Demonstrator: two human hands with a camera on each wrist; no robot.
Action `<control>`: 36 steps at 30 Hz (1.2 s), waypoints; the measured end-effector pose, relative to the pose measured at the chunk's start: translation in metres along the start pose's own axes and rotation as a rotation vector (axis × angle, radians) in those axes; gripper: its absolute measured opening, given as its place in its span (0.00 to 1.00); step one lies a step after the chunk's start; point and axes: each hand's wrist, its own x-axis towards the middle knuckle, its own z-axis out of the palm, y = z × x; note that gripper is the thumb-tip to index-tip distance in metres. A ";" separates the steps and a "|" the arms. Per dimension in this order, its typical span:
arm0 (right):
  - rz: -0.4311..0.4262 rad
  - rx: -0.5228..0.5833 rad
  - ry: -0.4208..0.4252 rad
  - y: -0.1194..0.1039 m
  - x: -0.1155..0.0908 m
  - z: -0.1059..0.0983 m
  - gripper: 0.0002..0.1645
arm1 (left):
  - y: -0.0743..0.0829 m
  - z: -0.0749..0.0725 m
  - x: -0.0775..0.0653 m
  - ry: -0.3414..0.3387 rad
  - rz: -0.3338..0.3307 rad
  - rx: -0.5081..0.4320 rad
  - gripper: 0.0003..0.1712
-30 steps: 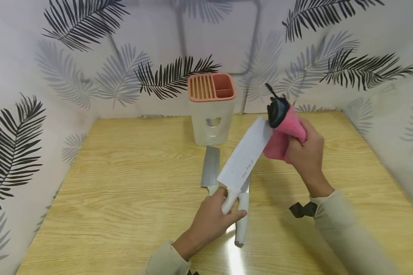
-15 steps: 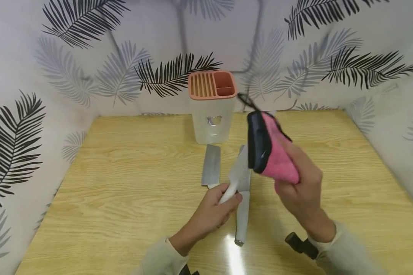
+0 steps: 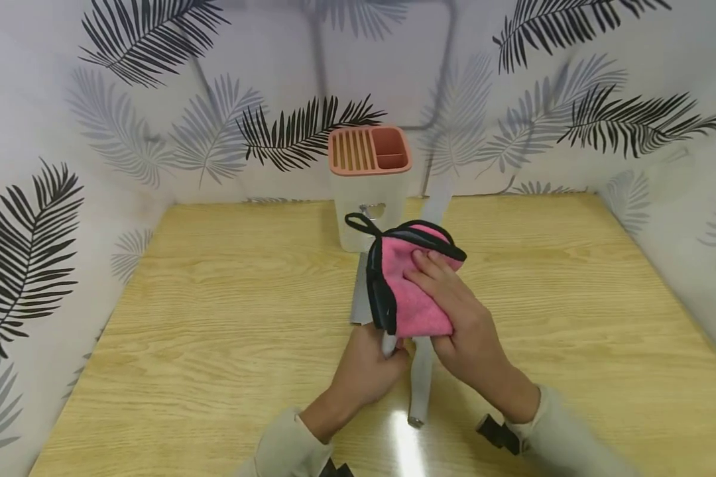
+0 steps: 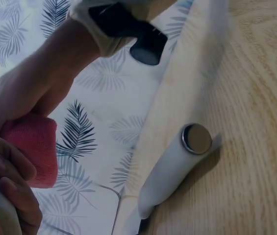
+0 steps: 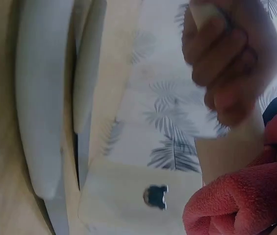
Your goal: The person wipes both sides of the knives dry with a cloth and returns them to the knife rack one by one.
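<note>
My left hand grips the white handle of a broad-bladed kitchen knife above the table. My right hand holds a pink cloth with black edging and a loop against that blade, fingers spread over the cloth. The blade's far end sticks out past the cloth; most of the rest is covered. In the right wrist view, part of the blade shows between the left hand and the bunched cloth. Below lie a second knife, its blade partly hidden, and a third, its white handle toward me.
A white knife holder with an orange slotted top stands at the back of the wood-grain table. Behind and beside the table rise pale walls printed with leaves.
My right hand has moved left and down with the pink cloth, from the blade's far end to over its near part. The left hand keeps its hold on the knife, now turned more upright.
</note>
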 end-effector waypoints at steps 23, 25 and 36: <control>0.469 0.282 0.566 0.052 0.039 -0.067 0.09 | -0.011 0.000 -0.001 -0.021 -0.182 -0.005 0.16; 0.394 0.250 0.581 0.041 0.038 -0.067 0.08 | -0.010 -0.003 0.001 0.018 -0.187 -0.057 0.19; -0.140 0.100 0.129 -0.008 0.014 -0.026 0.26 | 0.003 -0.009 0.009 -0.014 -0.183 -0.427 0.23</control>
